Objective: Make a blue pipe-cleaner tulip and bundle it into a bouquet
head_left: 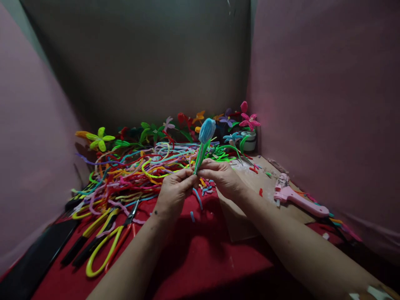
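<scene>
Upright in front of me is a pipe-cleaner flower point(206, 131) with a rounded light-blue head and a green stem with leaf. My left hand point(176, 188) pinches the lower end of its stem between thumb and fingers. Close beside it, my right hand point(221, 176) has its fingertips pressed on the stem too, nearly touching the left fingertips. The stem's very bottom is hidden by the fingers. Behind both hands spreads a tangled heap of coloured pipe cleaners point(131, 177).
Yellow-handled scissors point(108, 246) and black-and-yellow pliers point(90, 233) lie left. A pink glue gun point(300, 201) rests on a board point(240, 214) at right. Finished flowers line the back, some in a white pot point(249, 141). Pipe-cleaner snippets point(206, 187) dot the red cloth point(215, 258).
</scene>
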A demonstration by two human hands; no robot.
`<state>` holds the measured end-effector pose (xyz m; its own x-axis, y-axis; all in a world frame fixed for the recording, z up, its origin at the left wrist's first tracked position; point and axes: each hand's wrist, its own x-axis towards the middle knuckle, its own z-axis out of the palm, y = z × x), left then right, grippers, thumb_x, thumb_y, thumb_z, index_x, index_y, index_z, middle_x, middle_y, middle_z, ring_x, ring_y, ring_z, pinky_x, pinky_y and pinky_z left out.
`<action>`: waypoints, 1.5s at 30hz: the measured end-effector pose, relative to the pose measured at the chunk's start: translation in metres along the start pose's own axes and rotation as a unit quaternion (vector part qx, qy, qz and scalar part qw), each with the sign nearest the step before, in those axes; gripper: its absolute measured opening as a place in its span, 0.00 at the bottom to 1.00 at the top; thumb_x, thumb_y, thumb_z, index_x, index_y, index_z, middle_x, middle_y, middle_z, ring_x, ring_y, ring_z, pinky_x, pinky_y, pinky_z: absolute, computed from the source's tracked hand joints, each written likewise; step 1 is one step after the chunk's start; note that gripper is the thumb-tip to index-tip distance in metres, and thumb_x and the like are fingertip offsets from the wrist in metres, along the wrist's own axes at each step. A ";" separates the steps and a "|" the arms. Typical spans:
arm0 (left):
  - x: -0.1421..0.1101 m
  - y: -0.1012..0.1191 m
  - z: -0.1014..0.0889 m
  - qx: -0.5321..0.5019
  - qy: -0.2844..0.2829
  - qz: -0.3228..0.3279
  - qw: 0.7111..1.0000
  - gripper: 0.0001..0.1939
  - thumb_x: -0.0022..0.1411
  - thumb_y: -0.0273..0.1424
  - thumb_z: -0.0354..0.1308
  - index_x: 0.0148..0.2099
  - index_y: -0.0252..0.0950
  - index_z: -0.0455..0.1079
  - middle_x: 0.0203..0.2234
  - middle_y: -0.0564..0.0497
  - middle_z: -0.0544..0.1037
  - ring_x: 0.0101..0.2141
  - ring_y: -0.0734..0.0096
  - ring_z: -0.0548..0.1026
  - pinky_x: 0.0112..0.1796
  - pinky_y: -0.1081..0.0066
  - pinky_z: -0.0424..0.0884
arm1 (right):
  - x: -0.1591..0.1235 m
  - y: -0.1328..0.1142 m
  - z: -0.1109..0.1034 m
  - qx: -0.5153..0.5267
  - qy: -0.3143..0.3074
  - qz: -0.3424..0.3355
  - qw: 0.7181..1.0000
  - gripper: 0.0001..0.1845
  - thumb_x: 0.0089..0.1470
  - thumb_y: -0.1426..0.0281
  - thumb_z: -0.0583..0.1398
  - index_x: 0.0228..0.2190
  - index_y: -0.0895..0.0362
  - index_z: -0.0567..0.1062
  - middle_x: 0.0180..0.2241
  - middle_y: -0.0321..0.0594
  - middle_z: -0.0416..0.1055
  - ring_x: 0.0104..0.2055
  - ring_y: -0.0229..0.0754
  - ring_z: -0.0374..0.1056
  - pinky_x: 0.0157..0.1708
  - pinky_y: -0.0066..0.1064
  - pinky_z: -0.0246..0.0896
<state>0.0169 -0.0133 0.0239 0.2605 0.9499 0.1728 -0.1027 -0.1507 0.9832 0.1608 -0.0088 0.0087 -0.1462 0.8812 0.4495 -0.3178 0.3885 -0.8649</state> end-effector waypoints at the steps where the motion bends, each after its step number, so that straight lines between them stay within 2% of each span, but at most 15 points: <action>1: 0.001 -0.001 -0.001 -0.013 -0.012 -0.006 1.000 0.08 0.49 0.32 0.60 0.24 0.32 0.68 0.15 0.57 0.66 0.17 0.84 0.58 0.20 0.79 0.53 | 0.000 -0.002 -0.001 0.005 -0.004 -0.002 1.000 0.06 0.42 0.72 0.62 0.27 0.56 0.79 0.34 0.37 0.69 0.40 0.40 0.63 0.44 0.33 0.56; 6: 0.002 -0.003 -0.005 -0.076 -0.082 -0.034 0.993 0.08 0.49 0.31 0.61 0.25 0.31 0.69 0.16 0.56 0.64 0.19 0.84 0.58 0.21 0.80 0.54 | 0.000 -0.007 -0.003 0.021 -0.036 0.010 0.999 0.06 0.41 0.72 0.63 0.27 0.55 0.79 0.32 0.36 0.70 0.37 0.38 0.63 0.43 0.34 0.57; 9: 0.003 -0.005 -0.008 -0.108 -0.129 -0.048 0.985 0.08 0.49 0.32 0.62 0.30 0.31 0.71 0.15 0.56 0.63 0.18 0.84 0.57 0.20 0.80 0.52 | 0.000 -0.007 -0.003 0.032 -0.064 0.032 0.997 0.07 0.41 0.72 0.63 0.28 0.55 0.79 0.32 0.37 0.70 0.36 0.39 0.63 0.43 0.35 0.58; 14: 0.005 -0.006 -0.015 -0.113 -0.173 -0.081 0.975 0.11 0.47 0.31 0.63 0.33 0.30 0.71 0.14 0.56 0.62 0.15 0.85 0.54 0.17 0.79 0.47 | -0.002 -0.008 -0.003 0.010 -0.106 0.044 0.993 0.08 0.43 0.68 0.64 0.30 0.56 0.79 0.38 0.40 0.69 0.39 0.40 0.63 0.43 0.36 0.58; 17: 0.006 -0.007 -0.018 -0.096 -0.197 -0.108 0.970 0.12 0.48 0.33 0.62 0.33 0.29 0.70 0.13 0.57 0.62 0.13 0.86 0.51 0.16 0.79 0.44 | -0.003 -0.009 -0.002 -0.010 -0.099 0.032 0.995 0.07 0.42 0.66 0.64 0.26 0.56 0.79 0.40 0.40 0.68 0.44 0.42 0.62 0.45 0.36 0.57; 19: 0.008 -0.007 -0.019 -0.093 -0.193 -0.113 0.970 0.12 0.48 0.34 0.62 0.32 0.30 0.69 0.13 0.57 0.62 0.12 0.88 0.49 0.15 0.79 0.44 | -0.003 -0.008 0.000 -0.020 -0.076 0.016 0.997 0.06 0.42 0.67 0.64 0.25 0.56 0.79 0.38 0.39 0.68 0.44 0.41 0.61 0.46 0.35 0.56; 23: 0.009 -0.006 -0.015 -0.081 -0.152 -0.093 0.981 0.11 0.50 0.34 0.61 0.32 0.30 0.69 0.17 0.55 0.67 0.12 0.90 0.49 0.15 0.81 0.45 | -0.003 -0.003 0.007 -0.013 0.011 -0.012 1.000 0.03 0.42 0.68 0.64 0.23 0.55 0.78 0.33 0.36 0.66 0.38 0.37 0.61 0.41 0.31 0.57; 25: 0.008 -0.006 -0.011 -0.047 -0.092 -0.060 0.993 0.11 0.50 0.34 0.61 0.33 0.31 0.69 0.19 0.53 0.70 0.13 0.88 0.54 0.15 0.81 0.50 | -0.004 0.000 0.012 0.001 0.058 -0.001 0.998 0.03 0.41 0.69 0.64 0.21 0.56 0.77 0.31 0.35 0.64 0.33 0.35 0.60 0.35 0.28 0.57; 27: 0.005 -0.007 -0.005 0.012 -0.004 -0.006 1.000 0.11 0.48 0.34 0.61 0.34 0.33 0.69 0.21 0.52 0.73 0.15 0.82 0.62 0.18 0.79 0.56 | -0.004 0.003 0.016 0.015 0.099 0.006 0.995 0.04 0.40 0.68 0.64 0.21 0.56 0.76 0.30 0.35 0.62 0.31 0.33 0.60 0.32 0.27 0.57; 30: -0.002 -0.010 0.003 0.135 0.103 0.103 0.980 0.09 0.46 0.33 0.62 0.32 0.36 0.71 0.24 0.51 0.75 0.23 0.72 0.70 0.25 0.75 0.64 | -0.006 0.007 0.021 0.037 0.149 -0.004 0.988 0.06 0.38 0.67 0.65 0.21 0.57 0.76 0.33 0.35 0.62 0.33 0.34 0.61 0.33 0.27 0.58; 33: -0.006 -0.014 0.006 0.228 0.124 0.184 0.948 0.05 0.48 0.30 0.60 0.30 0.38 0.74 0.25 0.50 0.76 0.28 0.69 0.72 0.33 0.74 0.65 | -0.007 0.008 0.023 0.022 0.170 -0.011 0.985 0.07 0.36 0.66 0.66 0.21 0.56 0.77 0.35 0.37 0.62 0.37 0.36 0.61 0.36 0.27 0.59; 36: -0.006 -0.011 0.004 0.229 0.105 0.186 0.950 0.05 0.49 0.29 0.58 0.31 0.38 0.74 0.25 0.51 0.76 0.28 0.70 0.71 0.34 0.74 0.64 | -0.008 0.007 0.023 0.007 0.165 -0.015 0.986 0.08 0.37 0.66 0.66 0.23 0.55 0.77 0.34 0.36 0.63 0.37 0.37 0.62 0.36 0.28 0.60; 39: -0.003 -0.003 -0.001 0.154 0.054 0.109 0.981 0.05 0.50 0.31 0.58 0.29 0.36 0.73 0.21 0.53 0.72 0.24 0.74 0.67 0.27 0.76 0.62 | -0.007 0.004 0.020 -0.011 0.140 -0.014 0.990 0.07 0.39 0.65 0.66 0.25 0.54 0.78 0.34 0.36 0.64 0.37 0.37 0.62 0.38 0.29 0.60; 41: -0.001 0.001 -0.004 0.096 0.004 0.059 0.994 0.06 0.50 0.32 0.58 0.28 0.34 0.72 0.19 0.55 0.69 0.21 0.77 0.63 0.23 0.77 0.59 | -0.006 0.000 0.016 -0.029 0.099 -0.016 0.995 0.07 0.40 0.65 0.65 0.26 0.53 0.79 0.36 0.37 0.65 0.41 0.39 0.62 0.42 0.31 0.59; 45: 0.000 0.003 -0.010 -0.009 -0.082 0.026 0.996 0.06 0.51 0.31 0.59 0.29 0.33 0.70 0.17 0.56 0.64 0.19 0.82 0.57 0.22 0.78 0.54 | -0.003 -0.008 0.003 -0.035 -0.018 -0.036 0.999 0.08 0.45 0.66 0.63 0.31 0.51 0.79 0.39 0.39 0.67 0.48 0.42 0.59 0.50 0.36 0.54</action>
<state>0.0073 -0.0113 0.0262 0.4083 0.8827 0.2328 -0.1376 -0.1926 0.9716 0.1613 -0.0149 0.0149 -0.1600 0.8404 0.5177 -0.2632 0.4692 -0.8430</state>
